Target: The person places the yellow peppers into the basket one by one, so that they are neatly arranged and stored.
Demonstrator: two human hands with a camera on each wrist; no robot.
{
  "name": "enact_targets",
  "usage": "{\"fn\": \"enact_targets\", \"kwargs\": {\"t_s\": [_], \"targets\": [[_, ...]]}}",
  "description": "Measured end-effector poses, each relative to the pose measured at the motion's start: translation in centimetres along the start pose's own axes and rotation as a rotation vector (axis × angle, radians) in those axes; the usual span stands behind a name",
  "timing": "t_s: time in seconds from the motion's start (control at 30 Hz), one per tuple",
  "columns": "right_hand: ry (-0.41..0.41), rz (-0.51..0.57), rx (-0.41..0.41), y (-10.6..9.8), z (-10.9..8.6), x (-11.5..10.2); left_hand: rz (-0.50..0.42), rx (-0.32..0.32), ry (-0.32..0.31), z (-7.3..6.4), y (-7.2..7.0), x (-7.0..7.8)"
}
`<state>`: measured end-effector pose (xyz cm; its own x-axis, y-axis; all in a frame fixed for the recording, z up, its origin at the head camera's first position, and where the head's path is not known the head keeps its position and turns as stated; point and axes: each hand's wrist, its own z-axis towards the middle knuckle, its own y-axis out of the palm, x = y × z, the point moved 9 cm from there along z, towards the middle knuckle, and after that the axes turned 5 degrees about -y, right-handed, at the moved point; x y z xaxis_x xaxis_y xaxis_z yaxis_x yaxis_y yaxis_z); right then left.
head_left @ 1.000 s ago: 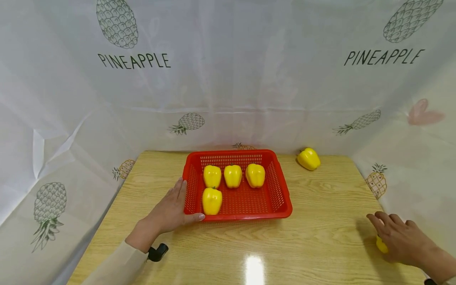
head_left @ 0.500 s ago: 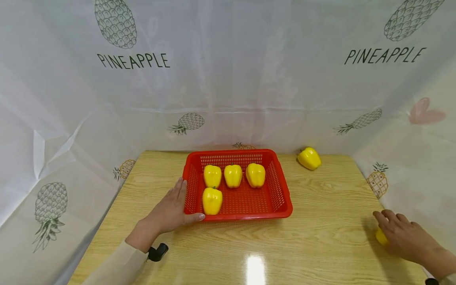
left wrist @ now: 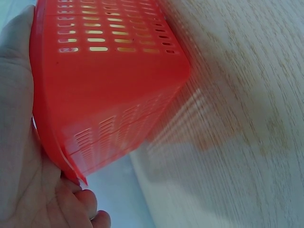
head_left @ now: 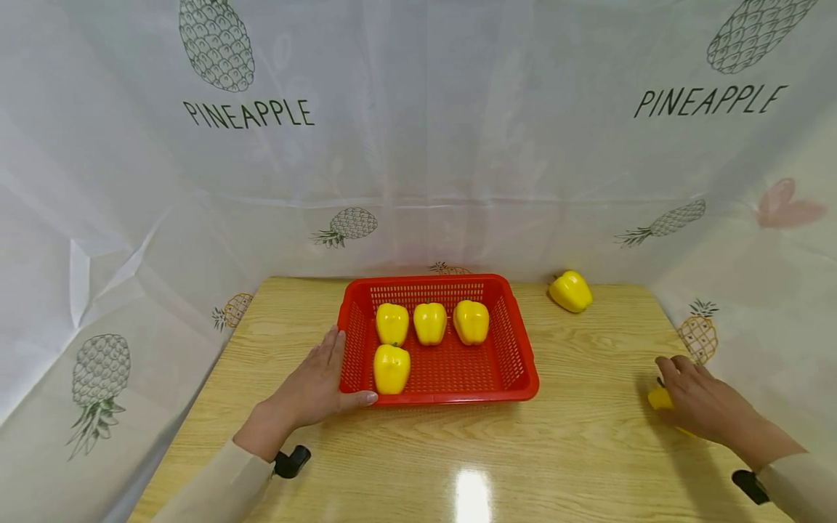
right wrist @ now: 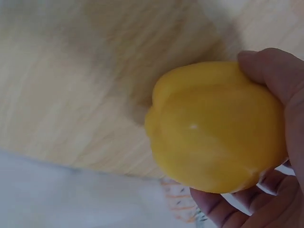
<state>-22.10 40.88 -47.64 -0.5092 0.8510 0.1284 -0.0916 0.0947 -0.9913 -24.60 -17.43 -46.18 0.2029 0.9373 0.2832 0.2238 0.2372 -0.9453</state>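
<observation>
My right hand [head_left: 709,403] holds a yellow bell pepper [right wrist: 216,126] over the right side of the table. In the right wrist view its thumb and fingers curl round opposite sides of the pepper; from the head, the hand hides most of it. My left hand [head_left: 314,385] grips the front left corner of a red plastic basket [head_left: 458,398], thumb along the front rim and fingers at the left side. Inside the basket, three yellow bell peppers line the back, one of them this pepper [head_left: 430,324]. Another yellow pepper [head_left: 391,369] sits at the front left.
A further yellow bell pepper [head_left: 571,292] lies on its side near the table's back right edge. The wooden table [head_left: 575,465] is bounded at the back and sides by a white pineapple-print sheet [head_left: 445,145].
My right hand has come to hold the pepper at the right and moved it up off its place, left and toward the back. The left hand and basket have stayed put.
</observation>
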Motion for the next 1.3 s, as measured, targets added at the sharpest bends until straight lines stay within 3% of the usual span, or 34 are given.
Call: {"fn": "enact_targets", "kwargs": {"t_s": [0.23, 0.37, 0.63, 0.73, 0.97, 1.13, 1.3], "targets": [[0.026, -0.005, 0.034, -0.5, 3.6, -1.3, 0.002, -0.01, -0.009, 0.1, 0.1, 0.1], [0.085, 0.036, 0.022, -0.5, 5.2, -1.3, -0.013, -0.021, -0.013, 0.3, 0.2, 0.2], [0.231, 0.148, -0.08, 0.0, 5.6, -0.1, -0.01, -0.025, -0.014, 0.2, 0.3, 0.2], [0.243, 0.18, -0.098, -0.4, 5.1, 0.4, -0.005, -0.019, -0.013, 0.2, 0.3, 0.1], [0.017, 0.117, -0.077, -1.3, 3.3, -0.5, 0.012, -0.012, -0.018, 0.0, 0.3, -0.3], [-0.043, 0.101, -0.119, -0.3, 2.3, -0.5, 0.007, -0.014, -0.025, 0.0, 0.2, -0.4], [-0.104, 0.043, -0.024, -0.3, 2.2, -0.8, -0.001, -0.015, -0.02, 0.0, 0.1, -0.1]]}}
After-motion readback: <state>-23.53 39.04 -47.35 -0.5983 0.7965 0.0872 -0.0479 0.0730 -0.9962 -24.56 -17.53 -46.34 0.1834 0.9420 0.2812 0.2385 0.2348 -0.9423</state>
